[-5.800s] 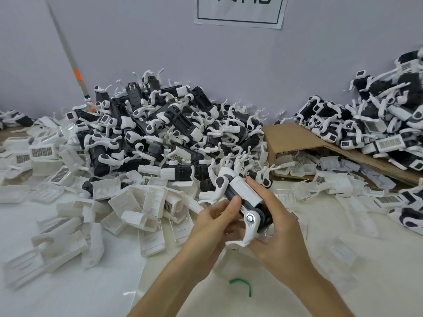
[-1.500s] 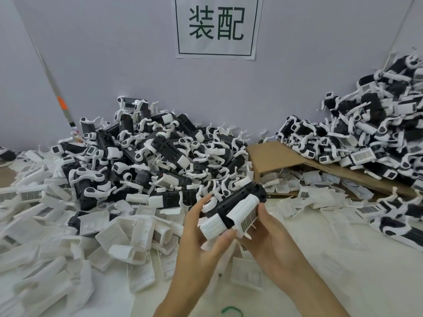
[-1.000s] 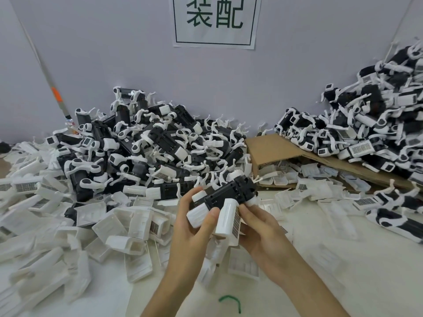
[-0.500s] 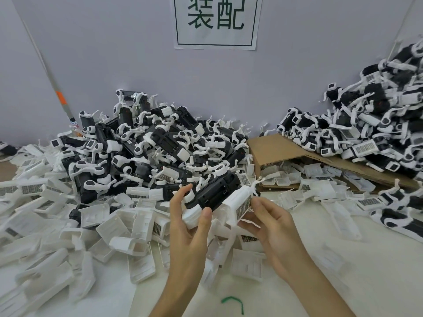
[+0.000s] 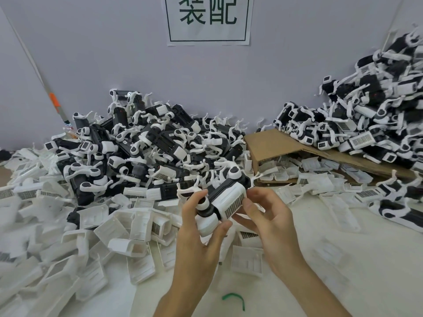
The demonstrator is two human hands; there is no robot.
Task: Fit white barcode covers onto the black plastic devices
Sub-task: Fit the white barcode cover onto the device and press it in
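I hold one black plastic device (image 5: 216, 195) with white arms above the table, tilted up to the right. My left hand (image 5: 198, 236) grips its lower white end, thumb on the near side and fingers behind. A white barcode cover (image 5: 230, 199) sits on the device's near side, barcode facing me. My right hand (image 5: 266, 221) pinches the cover's right edge with fingertips and thumb.
A large heap of black devices (image 5: 146, 149) lies behind, loose white covers (image 5: 109, 227) spread left and below my hands. A flattened cardboard sheet (image 5: 272, 145) and a second heap of devices (image 5: 366, 126) lie at right. A green strip (image 5: 233, 298) lies near the table's front.
The cover, held apart from the device by my right hand before, now sits against the device body. Both hands have turned the device so the barcode faces me.
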